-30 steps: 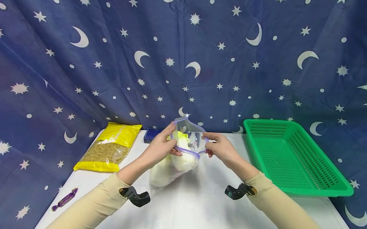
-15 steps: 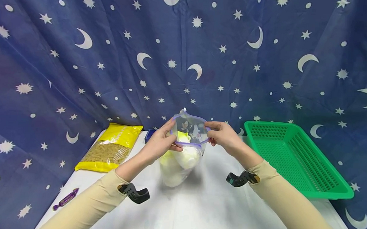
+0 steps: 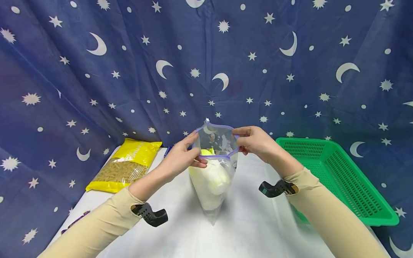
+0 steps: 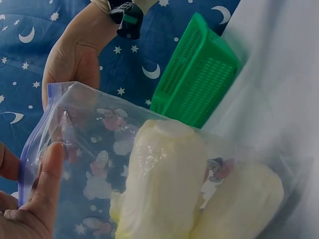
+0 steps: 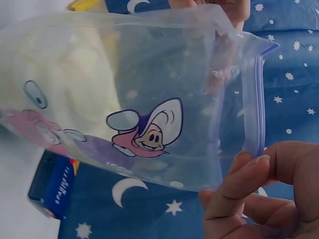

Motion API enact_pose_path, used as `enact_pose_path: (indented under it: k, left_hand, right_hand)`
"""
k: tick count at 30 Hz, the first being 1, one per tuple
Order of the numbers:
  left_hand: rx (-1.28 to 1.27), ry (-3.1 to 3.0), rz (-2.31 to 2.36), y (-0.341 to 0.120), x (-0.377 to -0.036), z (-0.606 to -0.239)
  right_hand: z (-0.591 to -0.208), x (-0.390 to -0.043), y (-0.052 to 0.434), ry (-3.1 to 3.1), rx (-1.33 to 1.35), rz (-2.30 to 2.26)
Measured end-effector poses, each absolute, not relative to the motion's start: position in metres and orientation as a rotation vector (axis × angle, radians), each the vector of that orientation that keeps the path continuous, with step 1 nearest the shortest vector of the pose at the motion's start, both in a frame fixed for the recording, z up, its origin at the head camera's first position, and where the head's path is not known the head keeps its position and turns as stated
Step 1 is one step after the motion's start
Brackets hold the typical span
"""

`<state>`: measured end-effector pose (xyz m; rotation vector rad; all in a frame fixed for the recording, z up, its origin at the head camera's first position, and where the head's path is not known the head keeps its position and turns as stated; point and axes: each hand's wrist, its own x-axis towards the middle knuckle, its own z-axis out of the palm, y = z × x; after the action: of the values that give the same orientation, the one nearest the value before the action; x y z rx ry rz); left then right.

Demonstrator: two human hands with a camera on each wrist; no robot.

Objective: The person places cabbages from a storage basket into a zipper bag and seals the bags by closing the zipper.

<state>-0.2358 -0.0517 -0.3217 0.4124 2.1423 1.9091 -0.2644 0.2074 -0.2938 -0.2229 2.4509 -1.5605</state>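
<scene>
A clear zip bag (image 3: 211,207) with a lavender zip edge and cartoon prints hangs in mid-view, its mouth spread wide. Inside lie two pale napa cabbages (image 4: 162,174), whitish at the base and yellow along the leaves, low in the bag. My left hand (image 3: 182,155) pinches the left side of the bag's mouth between thumb and fingers. On the opposite side my right hand (image 3: 256,143) pinches the zip edge, thumb and fingertips pressed together in the right wrist view. The bag's pointed lower corner hangs close over the white table.
A green plastic basket (image 3: 332,177) stands at the right. A yellow bag of pasta (image 3: 125,166) lies at the back left, with a blue box (image 5: 52,184) beside it. A purple wrapped candy (image 3: 74,222) is partly hidden by the left sleeve. A starry curtain (image 3: 210,48) closes the back.
Both hands have risen slightly, lifting the bag's mouth. The bag has swung from slanting left to hanging nearly upright, with the cabbages shifted right and down. The left sleeve now covers part of the candy.
</scene>
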Motion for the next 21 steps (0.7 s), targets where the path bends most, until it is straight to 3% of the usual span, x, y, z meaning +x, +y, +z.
enact_pose_path:
  k: [21]
  left_hand:
    - [0.468, 2.043, 1.876, -0.04, -0.235, -0.313]
  right_hand:
    - [-0.273, -0.266, 0.213, 2.525, -0.34, -1.398]
